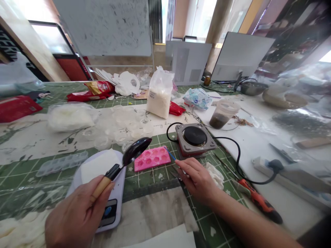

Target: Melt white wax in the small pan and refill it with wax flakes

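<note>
My left hand [74, 212] is wrapped round the wooden handle of a dark ladle [136, 150], raised over a white kitchen scale [119, 196]. A sheet of white paper [99, 165] lies on that scale. Between my right fingers is a thin blue stick [169, 153], its far end at the top right corner of a pink mould [152, 159] with several round hollows. My right hand [198, 177] is just right of the mould, above a pair of scissors [174, 172] that it partly hides. Whatever the ladle's bowl holds cannot be made out.
A small electric hot plate [195, 137] stands behind my right hand, its black cord running right to a power strip [266, 168]. An orange-handled tool [258, 199] lies at right. Farther back are a bag of white pellets [160, 96] and a plastic cup [223, 113].
</note>
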A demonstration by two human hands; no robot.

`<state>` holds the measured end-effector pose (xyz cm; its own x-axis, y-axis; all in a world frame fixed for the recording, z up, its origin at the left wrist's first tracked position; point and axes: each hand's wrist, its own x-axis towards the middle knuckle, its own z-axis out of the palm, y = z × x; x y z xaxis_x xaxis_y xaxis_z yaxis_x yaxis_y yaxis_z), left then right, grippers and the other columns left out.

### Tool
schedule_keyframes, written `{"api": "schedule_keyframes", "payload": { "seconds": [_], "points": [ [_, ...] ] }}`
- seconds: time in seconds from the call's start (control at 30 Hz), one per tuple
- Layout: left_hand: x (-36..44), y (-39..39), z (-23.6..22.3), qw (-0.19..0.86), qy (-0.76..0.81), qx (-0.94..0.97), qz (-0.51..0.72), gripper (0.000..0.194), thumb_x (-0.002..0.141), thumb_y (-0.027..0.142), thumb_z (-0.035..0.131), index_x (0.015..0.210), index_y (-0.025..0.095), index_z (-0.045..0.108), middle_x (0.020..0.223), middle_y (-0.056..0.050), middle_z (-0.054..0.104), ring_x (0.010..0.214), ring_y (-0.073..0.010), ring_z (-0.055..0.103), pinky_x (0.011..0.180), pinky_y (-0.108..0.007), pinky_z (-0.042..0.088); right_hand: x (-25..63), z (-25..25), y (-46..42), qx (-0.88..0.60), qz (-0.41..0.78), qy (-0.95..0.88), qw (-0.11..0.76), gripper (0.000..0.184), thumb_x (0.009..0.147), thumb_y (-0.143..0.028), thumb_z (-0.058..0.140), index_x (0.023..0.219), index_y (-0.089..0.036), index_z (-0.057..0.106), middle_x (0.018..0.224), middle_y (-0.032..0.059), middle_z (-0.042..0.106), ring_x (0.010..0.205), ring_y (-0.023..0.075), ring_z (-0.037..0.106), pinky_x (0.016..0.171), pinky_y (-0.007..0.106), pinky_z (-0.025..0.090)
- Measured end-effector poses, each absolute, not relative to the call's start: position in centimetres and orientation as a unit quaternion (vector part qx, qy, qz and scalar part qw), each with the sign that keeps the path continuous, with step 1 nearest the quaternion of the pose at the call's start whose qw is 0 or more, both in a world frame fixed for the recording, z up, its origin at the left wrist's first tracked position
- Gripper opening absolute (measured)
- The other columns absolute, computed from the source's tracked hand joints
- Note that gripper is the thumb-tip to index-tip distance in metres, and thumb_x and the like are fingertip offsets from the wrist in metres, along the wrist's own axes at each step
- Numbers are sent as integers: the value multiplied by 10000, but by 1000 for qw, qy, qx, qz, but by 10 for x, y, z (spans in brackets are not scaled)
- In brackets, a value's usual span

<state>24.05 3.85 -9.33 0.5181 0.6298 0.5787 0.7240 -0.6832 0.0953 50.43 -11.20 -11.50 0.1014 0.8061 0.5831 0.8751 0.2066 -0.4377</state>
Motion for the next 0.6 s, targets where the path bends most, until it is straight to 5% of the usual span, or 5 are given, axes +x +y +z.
{"api": "schedule_keyframes", "payload": {
  "seconds": [0.6],
  "points": [
    [245,36,-83,129,-339,-875,-321,316,883,409,420,908,170,626,760,-68,697,603,-183,642,474,-265,431,500,-108,-114,-644,-42,-658,388,307,795,-94,513,1089,-181,543,887,61,621,801,171,524,720,354,458]
  ]
}}
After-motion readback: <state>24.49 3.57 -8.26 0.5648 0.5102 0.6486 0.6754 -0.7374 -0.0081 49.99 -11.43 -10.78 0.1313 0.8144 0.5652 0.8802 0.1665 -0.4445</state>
